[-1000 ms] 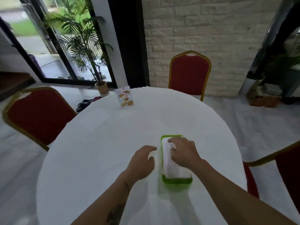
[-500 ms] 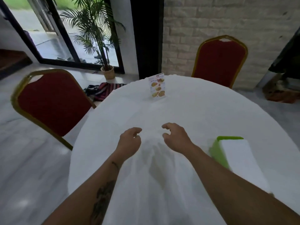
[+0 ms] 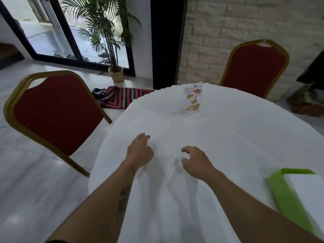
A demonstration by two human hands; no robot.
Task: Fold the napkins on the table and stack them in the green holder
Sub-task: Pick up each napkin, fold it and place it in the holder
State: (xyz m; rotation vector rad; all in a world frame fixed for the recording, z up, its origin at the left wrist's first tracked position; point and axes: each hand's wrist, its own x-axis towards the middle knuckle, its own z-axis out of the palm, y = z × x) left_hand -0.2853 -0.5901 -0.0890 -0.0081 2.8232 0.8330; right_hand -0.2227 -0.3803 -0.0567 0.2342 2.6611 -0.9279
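Head view: we see both hands out over the white bench (image 3: 228,137). The left hand (image 3: 139,151) has its fingers loosely curled and apart, the tips at the near edge of a flat, unfolded napkin (image 3: 140,125) that lies beyond it toward the left rim; it pinches nothing. The right hand (image 3: 196,162) hovers with fingers hooked and spread, also empty. We judge this posture as a reach to draw the napkin closer for folding. The green holder (image 3: 287,193) sits at the right edge of the view, well apart from the hands, with folded napkins (image 3: 308,190) stacked in it, so the working area stays free. A menu card (image 3: 192,99) stands at the far side.

Against the frame half a second ago, the left hand has advanced toward the flat napkin, and the holder has shifted further right in view
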